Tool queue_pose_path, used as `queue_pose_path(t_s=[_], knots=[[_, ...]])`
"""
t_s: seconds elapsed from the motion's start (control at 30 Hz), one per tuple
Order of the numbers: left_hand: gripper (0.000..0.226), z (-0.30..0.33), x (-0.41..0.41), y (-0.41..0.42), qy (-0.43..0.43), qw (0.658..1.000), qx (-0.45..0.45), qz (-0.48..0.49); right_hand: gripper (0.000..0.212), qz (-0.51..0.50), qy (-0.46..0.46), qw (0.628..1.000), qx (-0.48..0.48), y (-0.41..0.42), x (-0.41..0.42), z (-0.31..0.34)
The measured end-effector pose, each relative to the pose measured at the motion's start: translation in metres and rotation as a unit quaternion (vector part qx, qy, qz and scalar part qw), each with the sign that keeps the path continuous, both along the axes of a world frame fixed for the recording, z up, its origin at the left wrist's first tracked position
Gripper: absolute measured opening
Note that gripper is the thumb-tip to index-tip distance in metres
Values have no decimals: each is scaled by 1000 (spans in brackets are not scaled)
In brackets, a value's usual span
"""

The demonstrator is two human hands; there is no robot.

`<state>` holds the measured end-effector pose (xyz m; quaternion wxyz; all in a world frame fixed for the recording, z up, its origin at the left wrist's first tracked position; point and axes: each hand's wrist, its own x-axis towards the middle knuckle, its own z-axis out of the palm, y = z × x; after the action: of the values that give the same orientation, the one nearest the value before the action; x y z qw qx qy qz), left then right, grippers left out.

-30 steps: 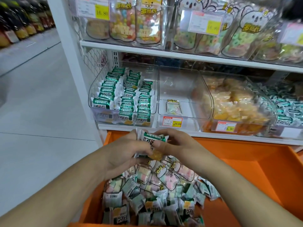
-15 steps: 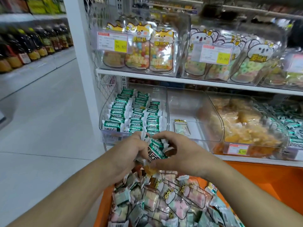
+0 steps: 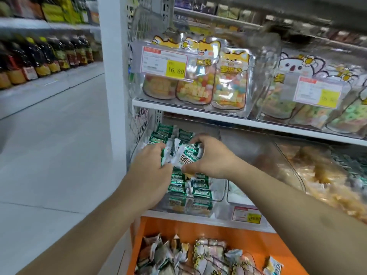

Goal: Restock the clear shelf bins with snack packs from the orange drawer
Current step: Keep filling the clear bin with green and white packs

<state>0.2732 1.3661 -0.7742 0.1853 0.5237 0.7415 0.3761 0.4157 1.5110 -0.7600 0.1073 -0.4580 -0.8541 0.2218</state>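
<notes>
Both hands hold a small bunch of green-and-white snack packs [image 3: 183, 155] over the leftmost clear bin [image 3: 218, 187] on the lower shelf. My left hand [image 3: 152, 167] grips the bunch from the left and my right hand [image 3: 208, 157] curls round it from the right, thumb underneath. Rows of the same green packs [image 3: 190, 189] fill that bin below the hands. The orange drawer [image 3: 198, 229] stands open under the shelf, with loose mixed snack packs [image 3: 178, 255] heaped inside.
A nearly bare clear bin [image 3: 248, 155] sits to the right, then a bin of yellow snacks [image 3: 327, 181]. Upper-shelf bins hold candy pouches [image 3: 208, 82] behind price tags. A white upright post [image 3: 113, 76] borders the shelf; the aisle floor [image 3: 49, 145] lies left.
Both hands rose from above the drawer to over the leftmost bin, carrying the green packs. The view tilted upward, so less of the drawer shows.
</notes>
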Motion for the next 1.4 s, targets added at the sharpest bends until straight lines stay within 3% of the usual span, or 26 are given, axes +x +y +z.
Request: queue_pose_path(t_s=[0.17,0.33,0.67,0.9,1.0,1.23,1.4], knots=[[57,-19,-3,4,39,999,-28,-19,89,19,-46,999,23,18,-25,-19],[53,-25,-8,5,39,999,-6,-12,83,19,-21,999,47,23,-31,-32],[47,-27,-10,3,39,999,10,-6,90,-29,-13,996,80,37,-36,-44],[49,-32,-10,6,50,999,9,-7,94,-6,-128,986,110,42,-38,-42],[49,-33,-10,6,53,999,12,-5,94,-11,-120,983,135,40,-36,-41],[50,-31,-9,5,49,999,15,-5,70,11,-65,981,182,33,-34,-37],[47,-30,-9,5,51,998,21,-4,72,42,-123,972,196,30,-33,-38]])
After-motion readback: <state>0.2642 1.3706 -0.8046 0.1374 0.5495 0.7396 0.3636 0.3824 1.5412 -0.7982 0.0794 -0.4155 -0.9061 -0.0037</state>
